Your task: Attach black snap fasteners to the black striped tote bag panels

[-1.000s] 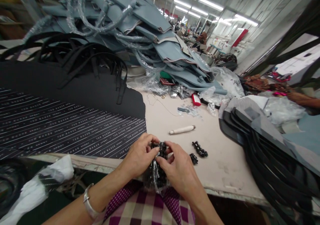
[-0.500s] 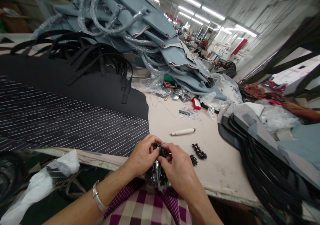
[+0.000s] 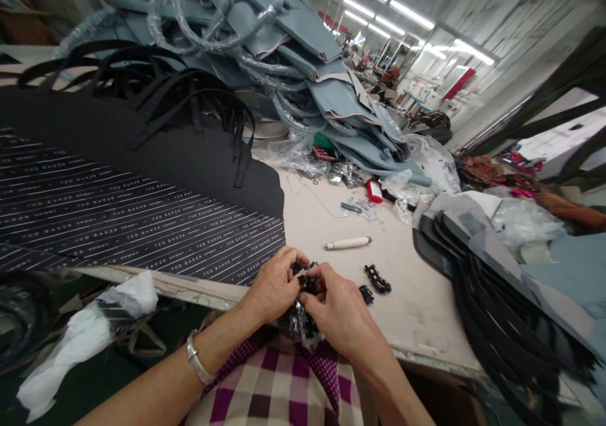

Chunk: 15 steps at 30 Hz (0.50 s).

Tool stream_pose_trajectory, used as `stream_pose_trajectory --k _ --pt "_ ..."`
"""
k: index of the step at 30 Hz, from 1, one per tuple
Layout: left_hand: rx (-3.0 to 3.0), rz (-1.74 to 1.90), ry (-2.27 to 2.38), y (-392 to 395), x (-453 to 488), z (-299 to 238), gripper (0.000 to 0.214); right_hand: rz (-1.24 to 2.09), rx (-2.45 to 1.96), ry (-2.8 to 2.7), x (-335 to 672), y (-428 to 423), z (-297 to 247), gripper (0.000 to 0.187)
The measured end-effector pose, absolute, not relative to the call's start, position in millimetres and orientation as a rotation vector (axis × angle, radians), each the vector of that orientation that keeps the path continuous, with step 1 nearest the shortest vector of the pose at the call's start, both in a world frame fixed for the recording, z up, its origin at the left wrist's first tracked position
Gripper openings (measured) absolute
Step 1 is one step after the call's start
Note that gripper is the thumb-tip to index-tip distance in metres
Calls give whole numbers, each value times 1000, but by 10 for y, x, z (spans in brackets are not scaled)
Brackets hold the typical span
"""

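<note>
Both hands meet at the front edge of the work table, over a clear plastic bag (image 3: 302, 326) of small shiny black pieces in my lap. My left hand (image 3: 279, 284) has its fingers closed on the bag's upper part. Opposite it, my right hand (image 3: 337, 303) pinches at the black pieces (image 3: 307, 279) at the bag's top. Their exact kind is too small to make out. On the table to the right lie a linked strip of black parts (image 3: 377, 279) and a smaller black cluster (image 3: 366, 295). A pale stick-like tool (image 3: 348, 243) rests beyond my hands.
Black printed panels with straps (image 3: 189, 224) cover the table's left side. Blue-grey bag pieces with plastic-wrapped handles (image 3: 303, 66) are heaped at the back. Stacked black strips (image 3: 478, 287) hang over the right edge. A red-and-white box (image 3: 374, 191) sits near loose small bits (image 3: 367, 211).
My hands stay at the bag, with small finger shifts; more of the black pieces shows between them. The view has tilted slightly. The things on the table look unmoved.
</note>
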<state>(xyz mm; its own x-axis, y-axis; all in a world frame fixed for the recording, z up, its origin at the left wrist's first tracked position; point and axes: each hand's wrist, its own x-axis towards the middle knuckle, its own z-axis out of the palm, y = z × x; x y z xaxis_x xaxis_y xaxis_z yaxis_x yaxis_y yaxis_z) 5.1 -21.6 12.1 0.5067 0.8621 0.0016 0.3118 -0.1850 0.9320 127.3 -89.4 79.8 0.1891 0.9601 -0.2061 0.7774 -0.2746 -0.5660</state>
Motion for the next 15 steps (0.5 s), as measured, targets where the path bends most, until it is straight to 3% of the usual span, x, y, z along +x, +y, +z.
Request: stream_pose_trajectory --k 8,15 --pt "1771 714 975 -218 41 97 21 778 -2085 -1659 1212 -916 818 20" --pt "1780 723 973 -238 24 65 13 979 -2013 -1675 1347 -974 817 28"
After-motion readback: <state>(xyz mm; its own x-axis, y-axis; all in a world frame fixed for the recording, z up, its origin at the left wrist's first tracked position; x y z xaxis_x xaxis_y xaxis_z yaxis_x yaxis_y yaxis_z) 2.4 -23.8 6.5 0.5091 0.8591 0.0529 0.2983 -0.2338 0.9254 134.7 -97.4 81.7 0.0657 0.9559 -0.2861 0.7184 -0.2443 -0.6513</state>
